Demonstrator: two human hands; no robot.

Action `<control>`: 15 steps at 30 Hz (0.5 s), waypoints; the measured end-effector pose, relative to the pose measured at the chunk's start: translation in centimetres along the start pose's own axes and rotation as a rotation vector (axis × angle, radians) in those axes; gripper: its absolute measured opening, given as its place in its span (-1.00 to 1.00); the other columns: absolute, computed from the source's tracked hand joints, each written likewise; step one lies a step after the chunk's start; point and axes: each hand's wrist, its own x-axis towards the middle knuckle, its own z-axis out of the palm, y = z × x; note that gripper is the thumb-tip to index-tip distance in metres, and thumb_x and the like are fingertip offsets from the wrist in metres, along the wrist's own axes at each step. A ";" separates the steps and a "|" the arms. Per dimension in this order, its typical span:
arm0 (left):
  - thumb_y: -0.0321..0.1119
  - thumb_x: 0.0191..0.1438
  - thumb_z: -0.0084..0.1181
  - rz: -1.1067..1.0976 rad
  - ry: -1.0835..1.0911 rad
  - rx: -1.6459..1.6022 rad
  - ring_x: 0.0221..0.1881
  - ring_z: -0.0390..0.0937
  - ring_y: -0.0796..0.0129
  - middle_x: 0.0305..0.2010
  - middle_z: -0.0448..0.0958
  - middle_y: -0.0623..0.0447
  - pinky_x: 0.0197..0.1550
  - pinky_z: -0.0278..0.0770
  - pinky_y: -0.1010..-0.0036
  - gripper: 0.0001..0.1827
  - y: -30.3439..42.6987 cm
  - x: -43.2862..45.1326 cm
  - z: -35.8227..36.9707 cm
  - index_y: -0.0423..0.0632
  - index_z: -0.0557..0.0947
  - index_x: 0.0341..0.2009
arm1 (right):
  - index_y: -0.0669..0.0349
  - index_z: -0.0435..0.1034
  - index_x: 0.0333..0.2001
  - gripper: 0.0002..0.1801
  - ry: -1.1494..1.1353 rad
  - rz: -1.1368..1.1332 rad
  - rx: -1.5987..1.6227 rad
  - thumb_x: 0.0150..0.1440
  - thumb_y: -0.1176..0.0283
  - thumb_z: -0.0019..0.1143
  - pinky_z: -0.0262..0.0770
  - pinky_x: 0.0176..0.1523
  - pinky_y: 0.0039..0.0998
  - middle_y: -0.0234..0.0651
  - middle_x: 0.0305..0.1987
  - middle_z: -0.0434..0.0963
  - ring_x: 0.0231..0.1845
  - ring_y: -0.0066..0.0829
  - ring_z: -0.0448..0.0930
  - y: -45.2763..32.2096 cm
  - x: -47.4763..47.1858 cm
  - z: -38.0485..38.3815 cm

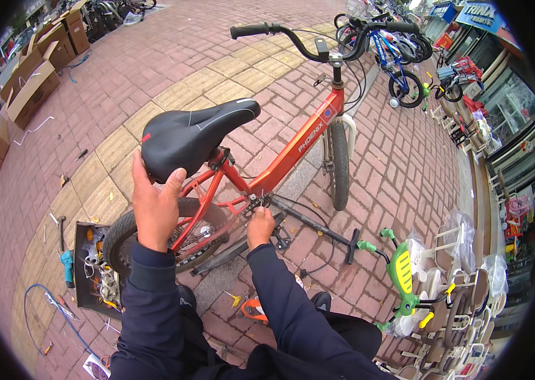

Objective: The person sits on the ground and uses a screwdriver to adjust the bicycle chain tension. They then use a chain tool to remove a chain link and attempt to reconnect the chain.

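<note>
An orange-red Phoenix bicycle [291, 152] stands before me, with its handlebar at the far side. My left hand [156, 209] grips the rear of its black saddle [191, 133], thumb on the near side; some fingers are hidden beneath. Lower down, my right hand [261, 227] is at the crank area by the chainring [250, 209]. Its fingers are pinched around a thin metal piece [262, 195], too small to name. A pedal [280, 238] shows just right of that hand. The rear wheel [125, 237] is partly behind my left forearm.
A floor pump [315, 223] lies by the cranks. Left are an open toolbox [84, 285], a teal power tool [66, 268] and a hammer [61, 232]. A yellow-handled tool [234, 300] lies near my feet. Right stand a green ride-on toy [402, 275] and stacked child seats [447, 304].
</note>
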 end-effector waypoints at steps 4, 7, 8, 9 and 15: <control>-0.28 0.09 0.31 0.006 0.007 0.054 0.17 0.49 0.01 0.17 0.47 -0.33 0.20 0.39 0.29 -0.10 0.0 0.0 0.1 -0.33 0.12 0.38 | 0.37 0.45 -0.33 -0.64 -0.050 0.014 -0.097 0.31 0.29 -0.15 0.40 -0.21 -0.05 0.02 -0.45 0.56 -0.36 0.10 0.56 -1.2 0.3 -0.4; -0.25 0.10 0.31 0.107 0.009 0.040 0.17 0.49 -0.03 0.16 0.47 -0.36 0.20 0.39 0.29 -0.11 -0.5 0.1 0.2 -0.34 0.12 0.37 | 0.32 0.44 -0.37 -0.63 -0.088 -0.236 -0.607 0.30 0.23 -0.15 0.40 -0.11 0.08 0.14 -0.33 0.56 -0.21 0.25 0.54 -4.3 -0.5 -2.4; -0.22 0.11 0.30 0.055 0.018 0.070 0.17 0.49 -0.04 0.15 0.48 -0.38 0.20 0.39 0.29 -0.11 -0.7 0.1 0.2 -0.36 0.13 0.36 | 0.30 0.47 -0.35 -0.61 -0.138 -0.227 -0.768 0.30 0.20 -0.14 0.42 -0.07 0.09 0.13 -0.28 0.58 -0.17 0.22 0.56 -5.5 -0.5 -2.9; -0.14 0.13 0.29 0.029 -0.002 0.058 0.18 0.48 -0.06 0.15 0.47 -0.40 0.21 0.38 0.28 -0.09 -1.0 0.2 0.1 -0.38 0.13 0.36 | 0.29 0.50 -0.33 -0.59 -0.157 -0.207 -0.845 0.29 0.16 -0.13 0.44 -0.05 0.08 0.10 -0.25 0.60 -0.16 0.20 0.57 -6.4 -0.6 -3.3; -0.01 0.14 0.28 0.054 -0.011 0.105 0.22 0.46 -0.09 0.16 0.46 -0.44 0.23 0.36 0.28 -0.04 -1.2 0.1 0.0 -0.42 0.12 0.35 | 0.31 0.41 -0.32 -0.73 -0.232 -0.264 -0.763 0.26 0.29 -0.01 0.44 -0.12 0.09 0.16 -0.33 0.58 -0.20 0.25 0.57 -7.7 -0.2 -3.3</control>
